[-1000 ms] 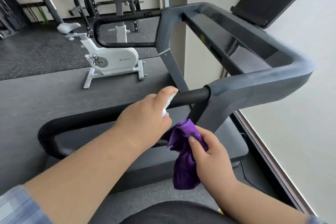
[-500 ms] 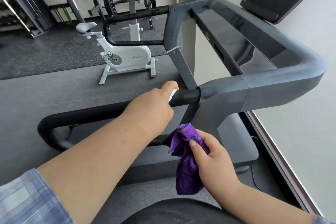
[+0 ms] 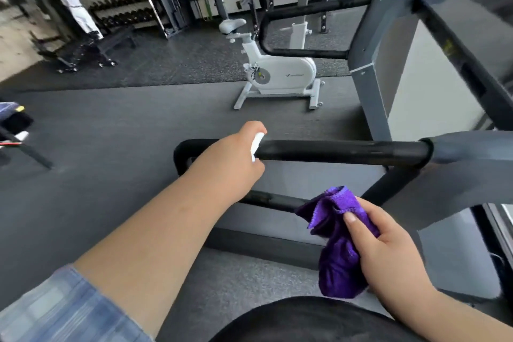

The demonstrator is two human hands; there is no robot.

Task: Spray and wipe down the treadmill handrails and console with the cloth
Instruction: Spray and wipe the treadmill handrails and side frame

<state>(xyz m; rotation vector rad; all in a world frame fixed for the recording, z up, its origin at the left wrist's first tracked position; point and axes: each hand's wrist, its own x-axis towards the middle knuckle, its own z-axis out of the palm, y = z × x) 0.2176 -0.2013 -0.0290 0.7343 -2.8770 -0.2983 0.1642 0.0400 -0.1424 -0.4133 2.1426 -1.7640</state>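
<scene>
My left hand (image 3: 230,158) is closed around a small white spray bottle (image 3: 256,146), of which only the top shows, right against the black padded left handrail (image 3: 341,151) of the treadmill. My right hand (image 3: 388,253) grips a bunched purple cloth (image 3: 337,247) below and to the right of that rail, not touching it. The grey treadmill frame (image 3: 372,64) rises at the right; the console is out of view.
A white exercise bike (image 3: 277,72) stands on the dark floor beyond the rail. Weight racks, a bench (image 3: 91,47) and a person in white (image 3: 76,8) are at the far left. A dark object (image 3: 14,125) lies at the left edge.
The view has swung left, away from the console. My left hand with the bottle has slid left along the handrail, toward its bend. The cloth hand has kept its place below the rail.
</scene>
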